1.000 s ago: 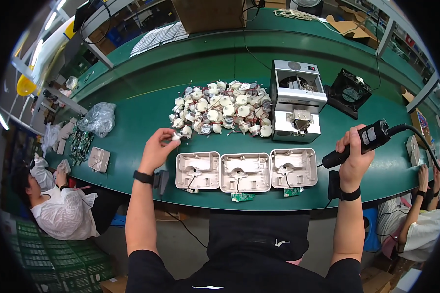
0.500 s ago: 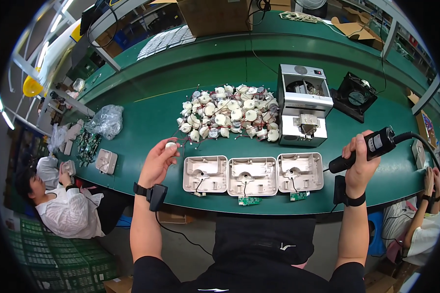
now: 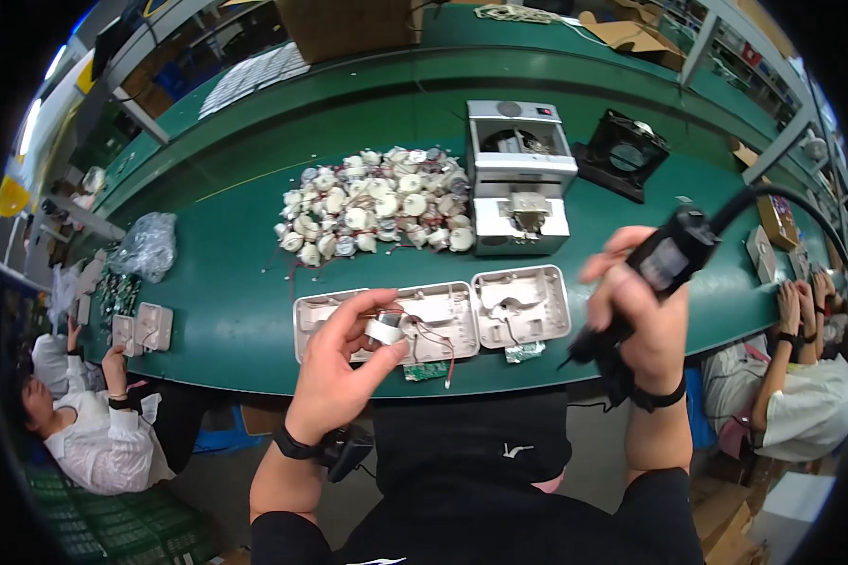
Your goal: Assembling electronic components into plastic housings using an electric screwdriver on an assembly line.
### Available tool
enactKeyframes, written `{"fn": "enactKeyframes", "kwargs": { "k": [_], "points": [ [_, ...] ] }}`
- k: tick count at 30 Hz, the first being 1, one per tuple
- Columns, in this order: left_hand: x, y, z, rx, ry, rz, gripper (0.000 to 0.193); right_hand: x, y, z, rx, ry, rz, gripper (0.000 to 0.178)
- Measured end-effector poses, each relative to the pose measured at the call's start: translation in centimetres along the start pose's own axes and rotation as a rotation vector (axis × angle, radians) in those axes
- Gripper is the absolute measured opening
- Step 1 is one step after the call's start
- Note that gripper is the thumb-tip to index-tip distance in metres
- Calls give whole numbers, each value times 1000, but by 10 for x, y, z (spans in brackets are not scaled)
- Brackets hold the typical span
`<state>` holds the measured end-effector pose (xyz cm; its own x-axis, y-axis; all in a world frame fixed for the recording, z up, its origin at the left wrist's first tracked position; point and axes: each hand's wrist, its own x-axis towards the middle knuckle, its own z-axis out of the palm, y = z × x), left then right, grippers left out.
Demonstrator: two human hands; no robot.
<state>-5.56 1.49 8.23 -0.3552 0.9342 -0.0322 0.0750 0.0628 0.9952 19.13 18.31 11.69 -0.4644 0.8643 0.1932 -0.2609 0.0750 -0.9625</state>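
Note:
My left hand (image 3: 333, 381) is closed round a small motor (image 3: 384, 329) with a white cap, its red and dark wires trailing to the right. It is above the left and middle of three off-white plastic housings, partly hiding them. The right housing (image 3: 546, 315) shows its inner ribs and a short cable. Small green circuit boards lie at the near edges, one by the middle housing (image 3: 457, 325) and another (image 3: 525, 352) by the right one. My right hand (image 3: 643, 315), slightly blurred, grips a black electric screwdriver (image 3: 667, 262), its bit tilted down and left beside the right housing.
A heap of similar white-capped motors (image 3: 377, 202) lies behind the housings. Right of it stands a grey screw feeder (image 3: 521, 174), then a black fan (image 3: 624, 155). Clear plastic bags (image 3: 147, 247) and circuit boards lie left. Co-workers sit at both sides.
My left hand has brought the motor right and nearer, over the housings. The screwdriver has turned, its bit now lower. The view has shifted, so the table's things appear further left.

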Motion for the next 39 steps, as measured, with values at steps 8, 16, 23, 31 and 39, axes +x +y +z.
{"fn": "enactKeyframes", "kwargs": {
  "k": [8, 16, 23, 31, 39],
  "points": [
    [0, 5, 49, 248, -144, 232, 41, -44, 11, 21, -239, -552, 350, 34],
    [-10, -14, 45, -354, -534, -213, 42, -44, -1, 17, -135, -328, 355, 26],
    [-12, -17, 46, -504, -463, -216, 37, -51, 5, 17, -109, -351, 342, 24],
    [5, -12, 53, 356, -352, 394, 31, -63, -4, 14, -195, -671, 144, 33],
    [23, -33, 67, -42, -195, 137, 23, -20, -4, -35, -104, 60, -234, 20]
  ]
}}
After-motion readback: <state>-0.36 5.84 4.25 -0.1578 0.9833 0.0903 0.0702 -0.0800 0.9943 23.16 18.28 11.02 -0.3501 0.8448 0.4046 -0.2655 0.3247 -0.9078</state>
